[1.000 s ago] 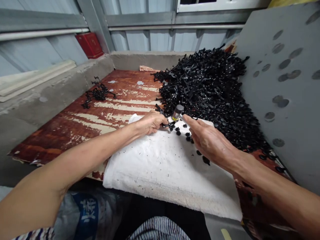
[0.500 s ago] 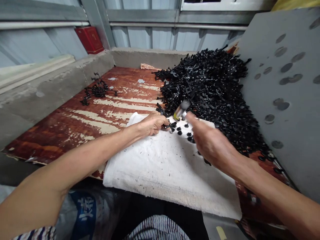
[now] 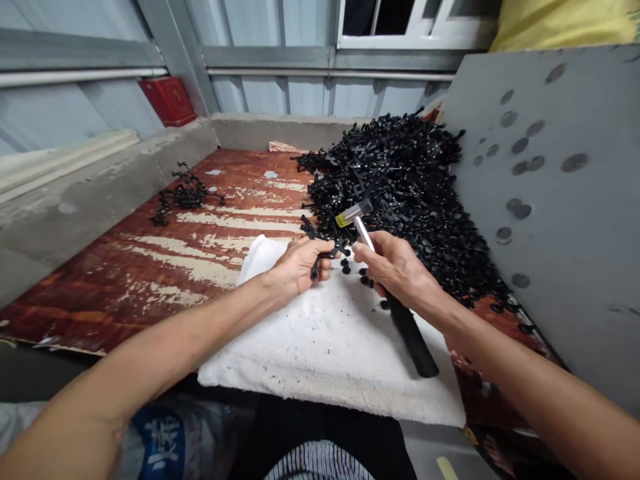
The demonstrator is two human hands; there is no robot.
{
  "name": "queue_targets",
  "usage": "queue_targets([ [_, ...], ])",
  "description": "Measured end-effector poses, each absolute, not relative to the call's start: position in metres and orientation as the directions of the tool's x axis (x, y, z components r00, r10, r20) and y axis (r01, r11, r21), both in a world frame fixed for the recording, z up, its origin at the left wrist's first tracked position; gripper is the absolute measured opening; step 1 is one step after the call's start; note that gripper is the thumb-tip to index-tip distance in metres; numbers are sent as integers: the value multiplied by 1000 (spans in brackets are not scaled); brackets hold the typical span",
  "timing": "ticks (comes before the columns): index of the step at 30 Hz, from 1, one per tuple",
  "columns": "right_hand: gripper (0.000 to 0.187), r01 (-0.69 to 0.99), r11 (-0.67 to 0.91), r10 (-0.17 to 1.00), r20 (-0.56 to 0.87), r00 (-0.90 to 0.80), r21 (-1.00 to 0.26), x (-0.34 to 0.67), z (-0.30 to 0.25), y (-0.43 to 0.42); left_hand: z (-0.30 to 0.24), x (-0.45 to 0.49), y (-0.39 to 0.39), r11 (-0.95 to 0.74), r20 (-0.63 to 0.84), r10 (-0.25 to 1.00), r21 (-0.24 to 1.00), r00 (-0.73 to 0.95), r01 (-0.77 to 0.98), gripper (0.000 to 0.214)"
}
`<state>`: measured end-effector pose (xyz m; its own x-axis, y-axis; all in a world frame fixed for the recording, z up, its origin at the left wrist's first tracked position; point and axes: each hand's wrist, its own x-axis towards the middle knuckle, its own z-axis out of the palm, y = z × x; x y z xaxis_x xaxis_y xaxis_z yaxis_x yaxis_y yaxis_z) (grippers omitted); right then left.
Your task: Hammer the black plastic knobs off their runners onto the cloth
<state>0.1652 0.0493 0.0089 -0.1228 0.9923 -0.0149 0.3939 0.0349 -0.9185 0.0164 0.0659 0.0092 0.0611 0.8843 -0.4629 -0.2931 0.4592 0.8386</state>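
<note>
Seemingly being positioned, black parts (image 3: 341,251) were pinched in the left hand (image 3: 303,265), a hammer (image 3: 411,339) gripped in the right hand (image 3: 400,265); steadying seemed needed next.

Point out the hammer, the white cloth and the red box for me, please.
Hammer (image 3: 413,339), head view: on its black handle.
White cloth (image 3: 310,353), head view: on its bare front part.
Red box (image 3: 175,103), head view: on its side.

We take this for a workshop: we see corrugated metal walls (image 3: 306,97) with bare metal beams (image 3: 265,55), a scuffed red-brown worktop (image 3: 95,287), a great heap of small black parts (image 3: 390,180) and a hammer (image 3: 357,211) in hand.
</note>
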Motion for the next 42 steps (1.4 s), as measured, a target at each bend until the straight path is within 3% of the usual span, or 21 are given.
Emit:
queue_targets([
  [4, 8, 252, -56, 989, -89, -121, -966, 153, 1, 53, 13, 23, 50, 457, -442, 888, 819, 128, -346, 10],
  [7, 5, 167, -84, 987, -106, -123, -982, 155, 1, 52, 13, 10, 42, 410, -394, 912, 876, 114, -253, 6],
  [9, 7, 130, -93, 984, -111, -141, -987, 158, 4, 49, 16, -2, 40, 269, -270, 962, 962, -36, -47, 8],
  [11, 8, 103, -97, 980, -113, -165, -990, 158, 7, 46, 20, -11, 41, 68, -41, 995, 949, -93, 308, 17],
  [13, 8, 85, -100, 976, -115, -184, -991, 156, 8, 45, 25, -14, 44, -137, 100, 990, 793, 95, 593, 12],
  [15, 7, 79, -106, 976, -119, -185, -991, 154, 8, 45, 27, -12, 50, -294, 67, 938, 670, 339, 681, 19],
  [18, 9, 90, -116, 980, -129, -149, -989, 158, 6, 42, 23, -8, 59, -303, -42, 890, 690, 454, 657, 30],
  [21, 18, 34, -124, 989, -126, -75, -992, 169, 5, 28, 16, -8, 68, -69, -174, 923, 804, 344, 590, 25],
  [25, 33, -220, -187, 980, -197, 25, -957, 179, 0, -6, 11, -8, 74, 153, -332, 894, 857, 300, 492, 21],
  [29, 34, -325, -280, 956, -293, -8, -903, 177, -12, -36, 12, -1, 75, 154, -338, 900, 838, 276, 524, 20],
  [34, 32, -374, -303, 951, -302, -63, -877, 177, -25, -50, 9, 1, 77, 80, -312, 901, 801, 300, 594, 23],
  [42, 34, -398, -307, 949, -308, -63, -865, 181, -26, -45, 2, 0, 80, 87, -298, 887, 858, 352, 507, 27],
])
